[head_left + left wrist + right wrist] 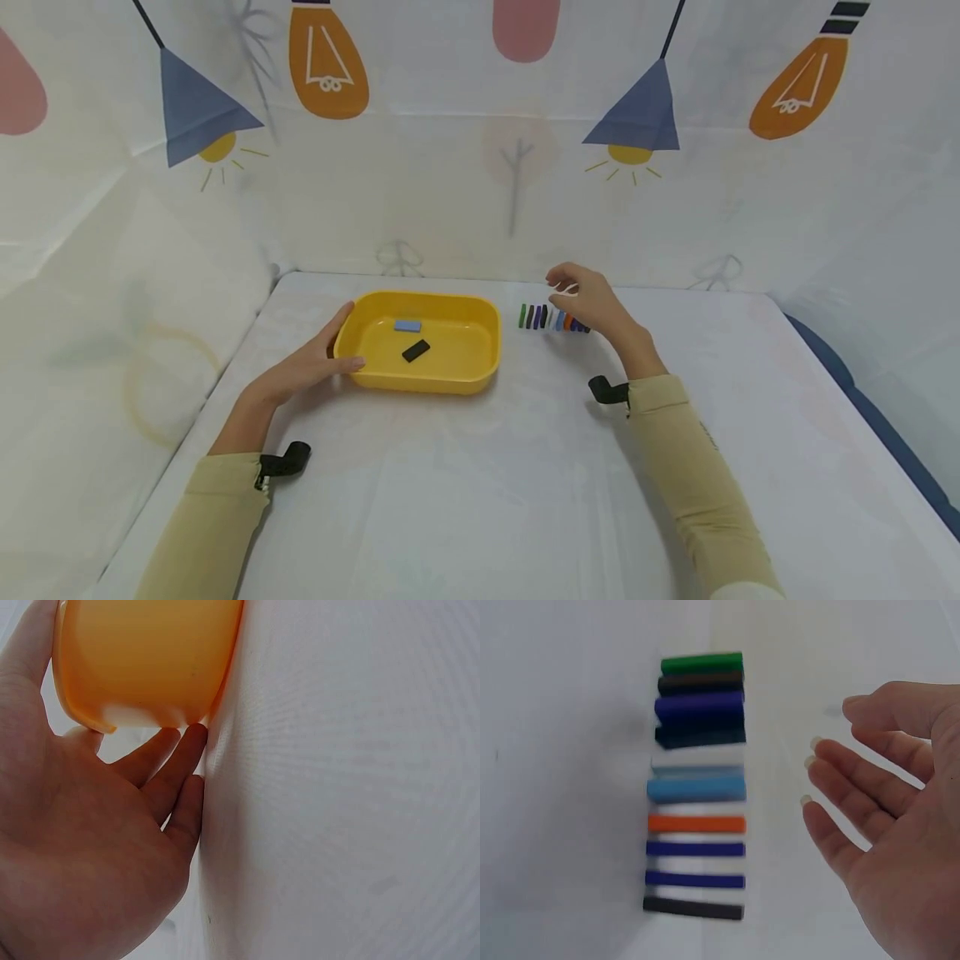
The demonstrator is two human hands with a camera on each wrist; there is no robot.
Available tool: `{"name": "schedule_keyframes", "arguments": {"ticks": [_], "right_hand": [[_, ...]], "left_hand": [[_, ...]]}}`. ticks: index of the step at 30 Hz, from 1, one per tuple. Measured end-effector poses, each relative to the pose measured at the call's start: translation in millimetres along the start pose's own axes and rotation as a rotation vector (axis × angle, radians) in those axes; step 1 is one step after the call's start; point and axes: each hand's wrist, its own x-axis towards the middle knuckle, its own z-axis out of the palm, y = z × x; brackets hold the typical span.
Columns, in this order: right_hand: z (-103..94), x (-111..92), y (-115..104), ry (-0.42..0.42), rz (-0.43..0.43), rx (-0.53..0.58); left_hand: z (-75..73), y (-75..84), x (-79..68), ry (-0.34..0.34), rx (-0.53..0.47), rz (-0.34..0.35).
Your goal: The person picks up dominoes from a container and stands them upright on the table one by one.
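My left hand (309, 364) holds the left end of a yellow tray (427, 384), thumb at the near corner and fingers along the outer end wall. The left wrist view shows its fingertips against the orange-looking tray wall (150, 667). Inside the tray lie a small light-blue bar (407, 326) and a black bar (416, 350). To the right, my right hand (592, 302) hovers by a row of small coloured sticks, fingers loosely bent around nothing. Green (703, 663), light-blue (696, 789), orange (696, 823) and dark grey (694, 907) sticks show in that row.
A white cloth covers the table (465, 483), and a white printed curtain (442, 192) hangs behind its far edge. Dark blue fabric (870, 408) shows beyond the right edge. Black wrist cameras (287, 459) sit on both sleeves.
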Motion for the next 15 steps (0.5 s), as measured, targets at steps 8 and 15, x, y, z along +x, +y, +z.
{"name": "schedule_keyframes", "arguments": {"ticks": [8,15], "right_hand": [[22.5,9,-23,-0.088,-0.102,-0.037],[38.0,16,-34,-0.131,-0.123,-0.041]], "left_hand": [[-0.1,-0.3,0.0,0.007,0.005,-0.008],[-0.1,-1.2,1.1,0.01,0.006,-0.008]]}}
